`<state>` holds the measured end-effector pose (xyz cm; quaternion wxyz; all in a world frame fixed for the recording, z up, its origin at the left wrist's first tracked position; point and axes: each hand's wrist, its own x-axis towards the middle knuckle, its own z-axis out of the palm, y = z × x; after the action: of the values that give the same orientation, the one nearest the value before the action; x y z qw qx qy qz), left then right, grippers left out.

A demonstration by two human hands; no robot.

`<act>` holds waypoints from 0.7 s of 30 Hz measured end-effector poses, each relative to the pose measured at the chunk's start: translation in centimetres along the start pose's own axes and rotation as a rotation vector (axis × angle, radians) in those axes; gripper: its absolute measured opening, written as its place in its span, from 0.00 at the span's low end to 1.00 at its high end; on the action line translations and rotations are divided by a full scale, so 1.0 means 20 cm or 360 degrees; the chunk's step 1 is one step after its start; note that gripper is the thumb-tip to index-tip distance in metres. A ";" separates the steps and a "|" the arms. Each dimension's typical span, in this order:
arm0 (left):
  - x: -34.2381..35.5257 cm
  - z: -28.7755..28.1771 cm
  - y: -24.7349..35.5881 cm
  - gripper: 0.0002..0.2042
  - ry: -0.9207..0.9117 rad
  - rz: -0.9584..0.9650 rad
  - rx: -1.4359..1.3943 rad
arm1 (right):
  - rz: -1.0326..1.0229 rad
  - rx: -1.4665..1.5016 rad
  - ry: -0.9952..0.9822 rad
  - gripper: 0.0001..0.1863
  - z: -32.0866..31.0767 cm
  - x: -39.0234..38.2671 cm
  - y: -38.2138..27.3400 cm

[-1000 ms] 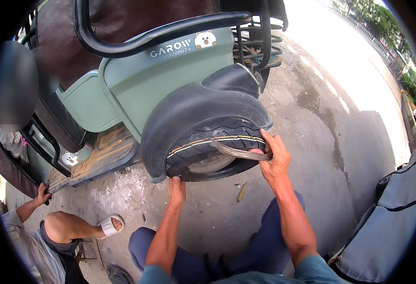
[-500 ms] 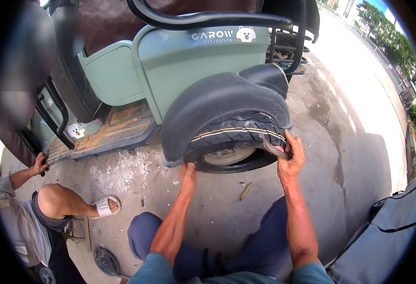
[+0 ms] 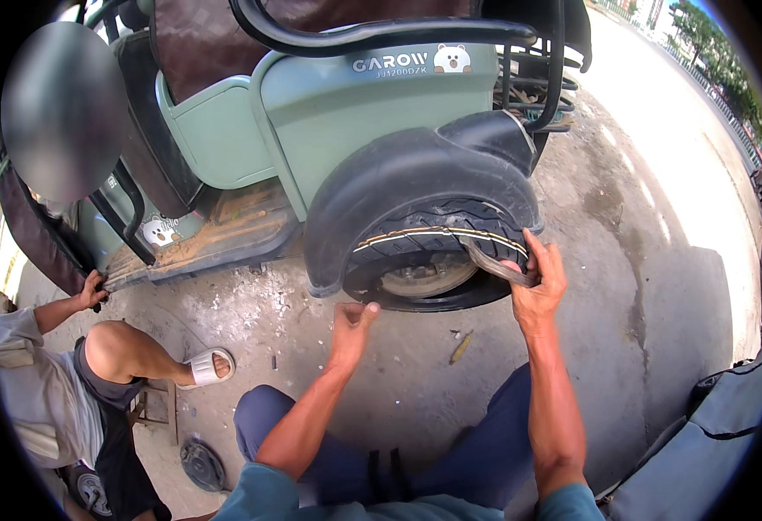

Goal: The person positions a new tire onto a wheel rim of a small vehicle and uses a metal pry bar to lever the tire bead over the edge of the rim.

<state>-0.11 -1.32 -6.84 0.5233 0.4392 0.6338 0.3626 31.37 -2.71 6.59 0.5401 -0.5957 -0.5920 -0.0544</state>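
Observation:
A black tyre [image 3: 476,220] with a yellow-and-white line round its tread sits on a pale wheel rim, under the black mudguard [image 3: 398,178] of a green three-wheeler. At the tyre's right edge, my right hand [image 3: 539,282] is closed on a dark, flat, curved strip [image 3: 498,267], whose far end reaches across the tyre's opening. Its index finger points up beside the mudguard's end. Just below the tyre's lower left edge is my left hand [image 3: 351,332], fingers curled and thumb pressed toward them. Nothing shows in it.
The three-wheeler's green body [image 3: 381,108] and black rail [image 3: 381,37] rise above the wheel. At left, another person [image 3: 60,373] sits with a hand on the footboard's end. A round black object [image 3: 201,464] and a yellowish scrap [image 3: 461,347] lie on the concrete. Grey-blue covering [image 3: 711,443] fills the lower right.
My left hand has come slightly away from the tyre's lower edge. In my right hand the strip has swung to lie flatter, reaching further left over the tyre's opening. The view has shifted slightly.

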 end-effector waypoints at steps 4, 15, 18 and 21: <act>-0.09 -0.03 0.14 0.42 0.0084 0.0125 -0.0574 | 0.0225 0.0168 -0.0028 0.33 -0.01 0.00 -0.02; 0.15 -0.01 0.11 0.47 0.0005 0.0585 -0.0484 | 0.1067 0.0744 -0.1011 0.16 -0.50 -0.01 -0.21; 0.15 0.00 0.07 0.48 0.0039 0.0627 -0.0508 | 0.1093 0.0559 -0.1362 0.12 -0.66 0.04 -0.25; 0.13 0.04 0.11 0.44 -0.0058 0.0517 -0.0364 | 0.1339 0.0633 -0.1435 0.12 -0.69 -0.03 -0.23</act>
<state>0.89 1.89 -5.81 0.5158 0.4799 0.4998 0.5039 35.63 -14.20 14.44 0.3137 -0.6298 -0.4757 0.5279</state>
